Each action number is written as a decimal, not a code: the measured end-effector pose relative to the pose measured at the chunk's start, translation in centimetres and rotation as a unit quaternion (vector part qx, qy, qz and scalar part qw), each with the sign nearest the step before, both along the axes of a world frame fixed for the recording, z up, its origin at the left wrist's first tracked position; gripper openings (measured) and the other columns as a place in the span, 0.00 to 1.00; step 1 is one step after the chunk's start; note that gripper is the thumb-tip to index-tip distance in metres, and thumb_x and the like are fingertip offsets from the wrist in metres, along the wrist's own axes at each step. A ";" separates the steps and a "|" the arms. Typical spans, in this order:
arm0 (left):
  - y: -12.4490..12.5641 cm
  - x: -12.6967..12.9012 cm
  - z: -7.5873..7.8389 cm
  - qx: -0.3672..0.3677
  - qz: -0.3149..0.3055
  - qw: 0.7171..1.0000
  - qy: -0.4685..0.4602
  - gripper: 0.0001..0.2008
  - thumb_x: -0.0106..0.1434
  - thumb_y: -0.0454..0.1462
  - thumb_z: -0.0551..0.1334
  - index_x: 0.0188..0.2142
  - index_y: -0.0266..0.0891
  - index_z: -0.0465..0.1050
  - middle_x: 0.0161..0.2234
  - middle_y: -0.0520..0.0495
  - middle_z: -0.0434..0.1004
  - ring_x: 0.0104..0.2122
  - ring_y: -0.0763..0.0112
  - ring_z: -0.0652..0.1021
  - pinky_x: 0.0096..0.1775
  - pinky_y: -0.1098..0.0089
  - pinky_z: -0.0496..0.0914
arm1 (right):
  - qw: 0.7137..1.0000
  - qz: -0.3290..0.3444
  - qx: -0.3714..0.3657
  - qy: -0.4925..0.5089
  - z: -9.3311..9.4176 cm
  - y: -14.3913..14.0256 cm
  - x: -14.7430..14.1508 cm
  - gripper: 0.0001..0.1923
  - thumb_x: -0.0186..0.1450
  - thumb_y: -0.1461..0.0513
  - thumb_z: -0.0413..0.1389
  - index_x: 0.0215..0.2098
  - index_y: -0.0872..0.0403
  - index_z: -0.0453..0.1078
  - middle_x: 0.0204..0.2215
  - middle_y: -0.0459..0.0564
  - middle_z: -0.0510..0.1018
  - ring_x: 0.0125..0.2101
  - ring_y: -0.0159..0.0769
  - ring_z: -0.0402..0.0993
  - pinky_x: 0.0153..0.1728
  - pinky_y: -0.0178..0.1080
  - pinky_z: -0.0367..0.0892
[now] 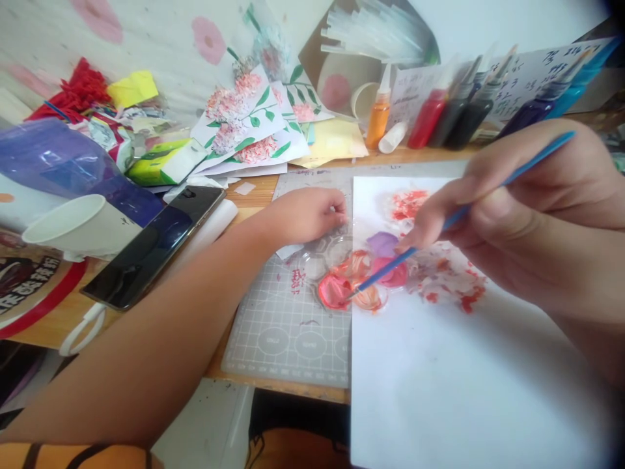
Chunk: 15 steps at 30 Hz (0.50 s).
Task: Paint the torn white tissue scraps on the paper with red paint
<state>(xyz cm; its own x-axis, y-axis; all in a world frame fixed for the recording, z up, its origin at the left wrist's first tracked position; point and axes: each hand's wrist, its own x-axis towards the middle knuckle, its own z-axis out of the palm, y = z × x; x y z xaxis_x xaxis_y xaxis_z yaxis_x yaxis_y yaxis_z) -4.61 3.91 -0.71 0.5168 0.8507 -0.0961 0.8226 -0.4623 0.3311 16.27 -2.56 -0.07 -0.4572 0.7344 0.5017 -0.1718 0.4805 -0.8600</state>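
My right hand [532, 221] grips a slim blue paintbrush [520, 168] above the white paper [415, 384]. The brush tip reaches down to the red-pink well of a clear plastic palette [316, 264], whose round wells hold red, orange, pink and purple paint. My left hand [312, 215] lies at the palette's far side with its fingers curled; whether anything is in them is hidden. On the paper are blotchy red and pale pink flower clusters [446, 280], partly covered by my right hand. The palette overlaps the paper's left edge and a grey gridded cutting mat [278, 326].
Several paint bottles, among them an orange bottle [378, 120] and a red bottle [430, 117], stand along the back. Painted flower cards [254, 120] lean behind my left hand. A phone [156, 244] and a white paper cup [78, 225] are at left.
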 end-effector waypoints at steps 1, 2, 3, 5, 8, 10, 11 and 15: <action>0.0 0.0 0.0 0.000 0.001 1.000 -0.001 0.11 0.60 0.43 0.53 0.32 0.41 0.70 0.25 0.53 0.71 0.28 0.73 0.69 0.29 0.72 0.56 | 1.000 -0.010 -0.001 0.007 -0.1 0.1 0.0 0.05 0.65 0.64 0.50 0.38 0.49 0.66 0.31 0.43 0.77 0.30 0.30 0.75 0.28 0.36 0.75; 0.0 0.0 0.0 -0.002 0.002 1.000 -0.001 0.12 0.60 0.44 0.53 0.33 0.41 0.70 0.25 0.53 0.71 0.28 0.73 0.69 0.28 0.72 0.56 | 1.000 -0.022 -0.006 0.011 -0.1 0.1 0.0 0.05 0.65 0.64 0.51 0.37 0.48 0.66 0.32 0.42 0.77 0.31 0.29 0.75 0.29 0.36 0.75; 0.0 0.0 0.0 -0.004 0.003 1.000 -0.001 0.12 0.60 0.44 0.53 0.33 0.41 0.70 0.25 0.53 0.71 0.27 0.73 0.69 0.28 0.72 0.56 | 0.999 -0.031 -0.015 0.011 -0.2 0.2 0.0 0.04 0.65 0.63 0.51 0.37 0.48 0.66 0.32 0.41 0.77 0.32 0.29 0.76 0.31 0.36 0.76; 0.0 0.0 -0.1 -0.006 0.004 1.000 -0.003 0.12 0.60 0.44 0.53 0.32 0.41 0.70 0.25 0.53 0.71 0.27 0.73 0.69 0.28 0.72 0.56 | 0.999 -0.032 -0.032 0.000 -0.2 0.2 0.1 0.03 0.64 0.61 0.52 0.36 0.47 0.66 0.32 0.39 0.77 0.32 0.29 0.76 0.31 0.36 0.76; 0.0 0.0 -0.1 0.001 0.004 1.000 -0.002 0.11 0.60 0.44 0.54 0.32 0.41 0.70 0.26 0.53 0.71 0.28 0.73 0.69 0.28 0.72 0.56 | 0.998 -0.041 -0.033 -0.027 -0.1 0.0 0.4 0.02 0.64 0.59 0.53 0.36 0.45 0.67 0.30 0.39 0.76 0.30 0.30 0.76 0.29 0.38 0.76; 0.0 -0.1 -0.1 0.006 0.002 1.000 0.000 0.11 0.60 0.44 0.54 0.32 0.41 0.70 0.26 0.52 0.71 0.28 0.72 0.70 0.28 0.72 0.56 | 0.996 -0.070 -0.031 -0.033 0.1 -0.1 0.4 0.02 0.64 0.58 0.53 0.36 0.44 0.67 0.30 0.39 0.75 0.31 0.31 0.76 0.30 0.40 0.76; 0.1 -0.1 -0.1 0.008 0.001 1.000 0.001 0.11 0.60 0.44 0.54 0.32 0.41 0.71 0.27 0.52 0.72 0.28 0.73 0.69 0.28 0.72 0.56 | 0.995 -0.086 -0.032 -0.031 0.1 -0.2 0.4 0.02 0.63 0.58 0.53 0.36 0.44 0.66 0.30 0.39 0.74 0.32 0.32 0.76 0.31 0.40 0.76; 0.1 0.0 -0.1 0.009 0.000 1.000 0.006 0.11 0.60 0.44 0.53 0.33 0.41 0.70 0.28 0.53 0.72 0.28 0.73 0.69 0.27 0.72 0.56 | 0.996 -0.080 -0.030 -0.015 0.1 -0.1 0.1 0.03 0.63 0.59 0.54 0.36 0.45 0.66 0.29 0.40 0.73 0.31 0.32 0.75 0.30 0.41 0.76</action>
